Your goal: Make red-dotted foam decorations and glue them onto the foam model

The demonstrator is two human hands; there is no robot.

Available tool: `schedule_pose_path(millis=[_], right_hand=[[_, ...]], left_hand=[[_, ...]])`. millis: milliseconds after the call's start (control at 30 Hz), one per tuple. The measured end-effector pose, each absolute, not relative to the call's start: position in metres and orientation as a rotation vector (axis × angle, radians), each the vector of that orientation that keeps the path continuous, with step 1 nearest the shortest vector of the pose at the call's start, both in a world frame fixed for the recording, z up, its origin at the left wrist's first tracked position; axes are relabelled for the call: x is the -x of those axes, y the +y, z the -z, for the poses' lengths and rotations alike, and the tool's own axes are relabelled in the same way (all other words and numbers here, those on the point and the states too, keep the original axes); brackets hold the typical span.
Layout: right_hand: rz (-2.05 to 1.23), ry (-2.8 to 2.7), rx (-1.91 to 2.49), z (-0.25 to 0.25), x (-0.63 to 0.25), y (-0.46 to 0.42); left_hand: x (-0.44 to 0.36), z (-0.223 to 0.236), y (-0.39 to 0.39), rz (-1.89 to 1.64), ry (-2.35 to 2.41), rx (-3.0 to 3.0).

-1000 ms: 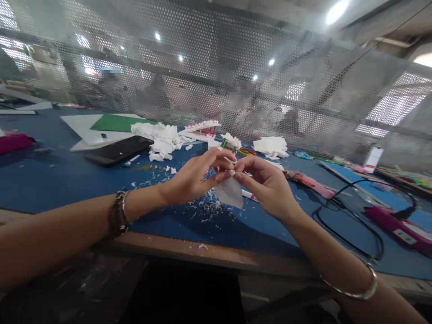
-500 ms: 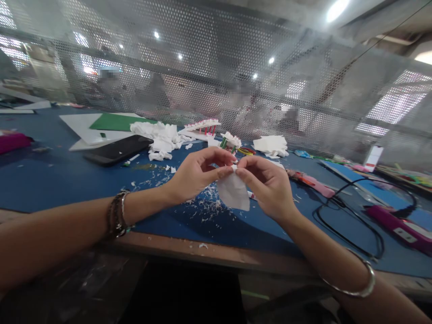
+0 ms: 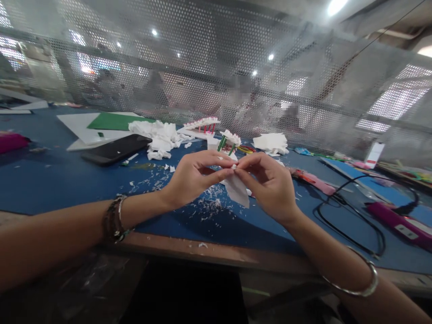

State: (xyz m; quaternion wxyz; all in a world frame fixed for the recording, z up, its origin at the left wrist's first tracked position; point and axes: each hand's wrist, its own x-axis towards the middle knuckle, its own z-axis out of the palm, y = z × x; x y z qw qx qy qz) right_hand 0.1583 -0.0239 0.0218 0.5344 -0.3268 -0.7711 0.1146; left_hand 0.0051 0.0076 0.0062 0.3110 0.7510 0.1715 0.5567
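Observation:
My left hand [image 3: 194, 177] and my right hand [image 3: 270, 184] meet above the blue table top [image 3: 50, 180], fingertips pinched together on the top edge of a small white paper piece [image 3: 238, 191] that hangs down between them. Both hands are closed on it. White paper shreds [image 3: 209, 207] lie scattered on the table just below. Behind the hands stands a small white model with green and red sticks [image 3: 227, 141].
A black phone [image 3: 116, 149] lies to the left, next to a crumpled white paper heap [image 3: 158, 135] and a green sheet [image 3: 113, 121]. A black cable [image 3: 351, 216] and a pink tool [image 3: 398, 220] lie on the right. A perforated screen [image 3: 216, 67] closes the table's far side.
The hands have shifted slightly upward and the paper piece has turned a little between the fingertips; its hanging corner now points down to the right.

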Motion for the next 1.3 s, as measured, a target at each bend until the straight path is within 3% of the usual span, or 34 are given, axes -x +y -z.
schedule_pose_path(millis=[167,400,567,700,967,1300], right_hand=[[-0.336,-1.833,0.78,-0.0227,-0.1572,-0.0238],[-0.749,-1.768,0.795,-0.0271,-0.1581,-0.0221],[-0.866,-1.73,0.803,-0.0268,-0.1573,-0.0195],[-0.716,-1.768,0.808,-0.0251,-0.1574,-0.0202],[0.119,-2.117,0.801,-0.0248,-0.163,-0.0248],[-0.003,-2.054,0.814,-0.0276,-0.1624,-0.0258]], left_hand=[[-0.0024,-0.0061,0.0089,-1.478,0.489,-2.017],[-0.0015,-0.0126,0.0077,-1.368,0.524,-2.136],[-0.0003,-0.0131,0.0084,-1.28,0.496,-2.149],[-0.0025,-0.0124,0.0104,-1.283,0.48,-2.051],[-0.0044,-0.015,0.0149,-1.122,0.574,-1.84],[-0.0051,-0.0153,0.0152,-0.993,0.449,-1.618]])
